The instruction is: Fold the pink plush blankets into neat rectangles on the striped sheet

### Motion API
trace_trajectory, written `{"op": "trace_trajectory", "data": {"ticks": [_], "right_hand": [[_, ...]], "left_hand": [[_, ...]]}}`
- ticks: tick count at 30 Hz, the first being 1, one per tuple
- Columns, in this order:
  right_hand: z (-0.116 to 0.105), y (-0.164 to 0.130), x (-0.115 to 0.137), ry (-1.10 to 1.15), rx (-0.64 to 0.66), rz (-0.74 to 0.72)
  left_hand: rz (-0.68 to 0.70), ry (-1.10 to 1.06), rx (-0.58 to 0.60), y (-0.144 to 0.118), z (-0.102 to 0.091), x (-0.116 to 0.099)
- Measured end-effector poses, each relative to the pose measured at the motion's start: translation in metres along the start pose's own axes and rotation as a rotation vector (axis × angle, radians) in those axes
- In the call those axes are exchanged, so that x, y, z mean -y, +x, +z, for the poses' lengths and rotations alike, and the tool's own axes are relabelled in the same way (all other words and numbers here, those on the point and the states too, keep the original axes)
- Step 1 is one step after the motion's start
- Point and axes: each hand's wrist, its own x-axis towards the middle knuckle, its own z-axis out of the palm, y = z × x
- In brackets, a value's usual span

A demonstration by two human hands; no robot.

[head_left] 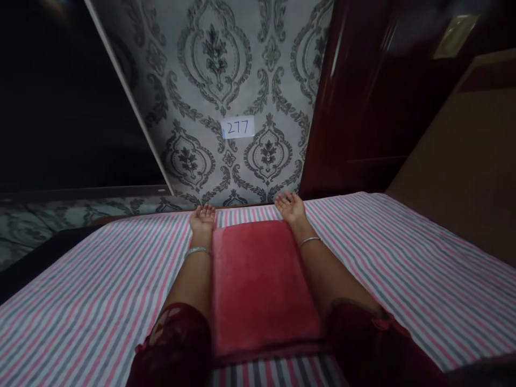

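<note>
Folded red towel (262, 285), centred on striped bedsheet (423, 279), reaching toward far edge.
Left hand (202, 217) and right hand (291, 207): palms up, fingers spread wide, holding nothing, flanking far corners; best kept level and evenly spaced.

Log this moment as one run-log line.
left hand: open, palm up | right hand: open, palm up | folded red plush cloth: between forearms | striped bedsheet: beneath

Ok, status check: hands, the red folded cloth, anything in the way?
Left hand and right hand open, palms up, empty. Folded red plush cloth flat between the forearms on the pink-and-grey striped bedsheet. Nothing in the way.
</note>
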Motion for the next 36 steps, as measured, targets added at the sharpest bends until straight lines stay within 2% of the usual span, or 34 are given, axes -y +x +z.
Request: {"op": "trace_trajectory", "data": {"ticks": [2,4,7,10,13,19,22,26,30,36], "right_hand": [[0.021,-0.005,0.006,0.015,0.009,-0.038],[0.048,-0.012,0.001,0.036,0.029,-0.067],[0.087,-0.024,-0.029,0.058,0.077,-0.067],[0.105,-0.029,-0.067,0.072,0.080,-0.043],[0.094,-0.024,-0.087,0.086,0.012,-0.027],[0.031,-0.008,-0.085,0.070,-0.011,0.020],[0.009,-0.003,-0.088,0.073,0.008,0.046],[0.003,0.004,-0.091,0.091,0.044,0.074],[0.001,0.003,-0.084,0.170,0.023,0.107],[-0.011,0.000,-0.063,0.189,0.054,0.022]], "left_hand": [[0.008,-0.017,-0.005,-0.013,0.013,-0.004],[0.008,-0.022,0.012,-0.024,0.029,-0.006],[-0.007,-0.008,0.060,-0.040,0.053,0.000],[-0.030,0.018,0.071,-0.049,0.065,0.014],[-0.060,0.048,0.034,-0.049,0.060,0.032],[-0.160,0.082,0.015,-0.042,0.022,0.065],[-0.192,0.067,0.043,-0.037,0.009,0.073],[-0.211,0.045,0.046,-0.029,0.005,0.074],[-0.219,0.026,0.028,-0.028,0.005,0.069],[-0.161,-0.045,0.056,-0.025,-0.003,0.045]]}}
